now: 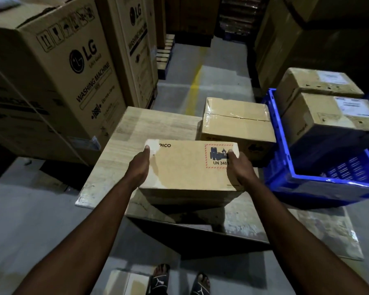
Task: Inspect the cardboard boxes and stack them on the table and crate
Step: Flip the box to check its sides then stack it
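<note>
A brown cardboard PICO box [188, 167] is held between two bare hands over the near part of a pale wooden table [149, 124]. The left hand [140, 167] is clamped on the box's left side, with the thumb laid over the top edge. The right hand [239, 170] is clamped on the right side, its thumb resting on a red-bordered hazard label [216, 156]. The fingers on the side faces are hidden. Whether the underside of the box is touching the tabletop or hanging just above it cannot be told; a dark shadow is seen beneath it.

The step in hand is judged to be the setting of this box on the table. It is best done with the box kept level, both grips kept even, and the base lowered flat rather than corner first. The box should be placed squarely, in from the near table edge, and lined up with the taped box [237, 122] standing at the far right of the table. The hazard label suggests that the box should not be dropped or knocked.

To the right, just beside the table, a blue crate [320, 188] with slotted walls is seen. Two cardboard boxes with white labels are held in it: a near crate box [328, 118] and, directly behind it, a far crate box [315, 84]. Both rise above the rim. Tall washing-machine cartons [73, 67] are stacked at the left.
</note>
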Motion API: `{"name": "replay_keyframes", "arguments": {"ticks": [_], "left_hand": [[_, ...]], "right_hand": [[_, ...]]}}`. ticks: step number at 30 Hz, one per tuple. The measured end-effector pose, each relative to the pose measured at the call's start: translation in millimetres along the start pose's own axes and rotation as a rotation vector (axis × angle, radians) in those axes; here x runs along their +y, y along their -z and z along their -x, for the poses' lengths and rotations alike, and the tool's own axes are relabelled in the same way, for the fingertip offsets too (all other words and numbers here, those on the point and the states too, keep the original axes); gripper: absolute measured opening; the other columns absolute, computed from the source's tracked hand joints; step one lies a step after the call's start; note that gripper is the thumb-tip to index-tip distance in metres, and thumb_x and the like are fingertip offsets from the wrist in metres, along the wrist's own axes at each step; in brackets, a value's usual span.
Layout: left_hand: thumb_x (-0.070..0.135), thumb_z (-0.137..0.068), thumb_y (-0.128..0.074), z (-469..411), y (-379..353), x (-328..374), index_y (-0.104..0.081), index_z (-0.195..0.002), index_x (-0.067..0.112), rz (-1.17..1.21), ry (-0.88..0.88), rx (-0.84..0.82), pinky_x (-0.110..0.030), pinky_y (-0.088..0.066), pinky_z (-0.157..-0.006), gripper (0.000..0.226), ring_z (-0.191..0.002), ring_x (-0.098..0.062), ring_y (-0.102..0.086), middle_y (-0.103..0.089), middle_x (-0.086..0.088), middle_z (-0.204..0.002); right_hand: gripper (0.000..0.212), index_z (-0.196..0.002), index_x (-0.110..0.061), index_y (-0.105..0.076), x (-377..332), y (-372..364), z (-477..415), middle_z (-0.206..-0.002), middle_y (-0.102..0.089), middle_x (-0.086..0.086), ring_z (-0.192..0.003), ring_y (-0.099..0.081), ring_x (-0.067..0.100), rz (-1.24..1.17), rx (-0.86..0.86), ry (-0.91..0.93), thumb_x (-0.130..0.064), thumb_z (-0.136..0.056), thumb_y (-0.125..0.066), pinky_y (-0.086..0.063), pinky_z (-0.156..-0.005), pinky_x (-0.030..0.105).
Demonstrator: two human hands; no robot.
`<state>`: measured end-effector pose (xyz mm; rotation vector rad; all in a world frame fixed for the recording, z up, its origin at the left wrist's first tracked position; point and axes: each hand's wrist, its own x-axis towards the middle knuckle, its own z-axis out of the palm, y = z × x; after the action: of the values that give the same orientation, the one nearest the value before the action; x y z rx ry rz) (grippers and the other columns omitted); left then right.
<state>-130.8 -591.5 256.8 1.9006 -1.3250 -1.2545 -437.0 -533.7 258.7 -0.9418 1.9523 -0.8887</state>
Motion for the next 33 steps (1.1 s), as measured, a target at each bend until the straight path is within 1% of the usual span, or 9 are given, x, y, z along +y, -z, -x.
{"name": "replay_keyframes", "arguments": {"ticks": [4, 7, 11, 13, 20, 23, 26, 29, 33], "left_hand": [[0.063, -0.086, -0.045, 8, 9, -18, -0.065, -0.112, 0.023, 0.327, -0.095, 0.019, -0.049, -0.042, -0.105, 0.051, -0.116, -0.027, -0.057, -0.063, -0.003, -0.125], [0.069, -0.084, -0.05, 21, 13, -32, -0.064, -0.122, 0.019, 0.474, -0.131, 0.001, -0.047, -0.045, -0.104, 0.065, -0.119, -0.023, -0.058, -0.064, -0.004, -0.127], [0.042, -0.102, -0.046, 49, -6, -51, -0.057, -0.097, 0.001, 0.328, -0.177, 0.09, -0.028, -0.044, -0.067, 0.042, -0.085, -0.022, -0.058, -0.061, -0.012, -0.09], [0.028, -0.102, -0.051, 57, -13, -63, -0.056, -0.097, 0.003, 0.264, -0.127, 0.068, -0.022, -0.04, -0.06, 0.026, -0.084, -0.021, -0.055, -0.058, -0.005, -0.084], [0.029, -0.104, -0.043, 69, -21, -112, -0.05, -0.113, 0.01, 0.011, -0.112, -0.033, -0.034, -0.044, -0.076, 0.023, -0.098, -0.03, -0.061, -0.063, -0.005, -0.099], [0.023, -0.103, -0.042, 70, -26, -109, -0.043, -0.126, 0.006, -0.171, -0.177, -0.005, -0.04, -0.047, -0.084, 0.029, -0.108, -0.038, -0.06, -0.062, -0.018, -0.117], [0.018, -0.098, -0.045, 63, -37, -101, -0.027, -0.15, 0.002, -0.561, -0.452, 0.055, -0.047, -0.026, -0.116, 0.058, -0.144, -0.041, -0.024, -0.025, -0.024, -0.157], [0.03, -0.102, -0.029, 64, -55, -78, -0.019, -0.156, 0.014, -0.869, -0.705, -0.116, -0.042, -0.008, -0.12, 0.056, -0.151, -0.031, -0.001, -0.003, -0.009, -0.164], [0.033, -0.106, -0.022, 67, -76, -70, -0.008, -0.157, 0.014, -0.942, -0.645, -0.198, -0.037, 0.0, -0.121, 0.056, -0.152, -0.022, 0.004, 0.0, -0.003, -0.165]], "right_hand": [[0.043, -0.122, -0.019, -0.051, -3, 15, 40, -0.109, -0.067, 0.0, -0.094, -0.066, 0.016, -0.102, 0.056, 0.111, -0.054, -0.1, -0.04, -0.056, -0.079, 0.039], [0.044, -0.11, -0.016, -0.054, 9, 20, 64, -0.098, -0.064, -0.001, -0.089, -0.062, 0.013, -0.169, 0.134, 0.107, -0.056, -0.1, -0.039, -0.05, -0.077, 0.036], [0.039, -0.104, -0.01, -0.055, 45, 7, 81, -0.091, -0.059, -0.002, -0.085, -0.056, 0.016, -0.174, 0.211, 0.082, -0.048, -0.101, -0.044, -0.043, -0.07, 0.032], [0.03, -0.107, -0.01, -0.05, 65, 2, 91, -0.097, -0.06, 0.003, -0.085, -0.056, 0.016, -0.147, 0.189, 0.074, -0.039, -0.102, -0.047, -0.042, -0.065, 0.03], [0.031, -0.131, -0.012, -0.033, 122, -18, 117, -0.124, -0.06, 0.014, -0.094, -0.061, 0.02, -0.01, 0.021, 0.021, -0.027, -0.105, -0.04, -0.047, -0.07, 0.026], [0.052, -0.144, -0.011, -0.025, 118, -22, 114, -0.14, -0.051, 0.018, -0.117, -0.057, 0.028, 0.137, 0.02, 0.078, -0.04, -0.103, -0.04, -0.049, -0.09, 0.036], [0.07, -0.156, -0.012, -0.012, 106, -30, 102, -0.164, -0.012, 0.012, -0.151, -0.015, 0.027, 0.453, 0.048, 0.304, -0.046, -0.1, -0.035, -0.02, -0.122, 0.044], [0.066, -0.158, -0.011, -0.005, 82, -47, 97, -0.165, 0.006, 0.008, -0.152, 0.009, 0.021, 0.734, -0.095, 0.435, -0.042, -0.105, -0.028, 0.004, -0.123, 0.039], [0.067, -0.158, -0.012, -0.001, 84, -63, 91, -0.165, 0.01, 0.009, -0.151, 0.016, 0.023, 0.92, -0.13, 0.429, -0.048, -0.104, -0.018, 0.01, -0.122, 0.044]]}}
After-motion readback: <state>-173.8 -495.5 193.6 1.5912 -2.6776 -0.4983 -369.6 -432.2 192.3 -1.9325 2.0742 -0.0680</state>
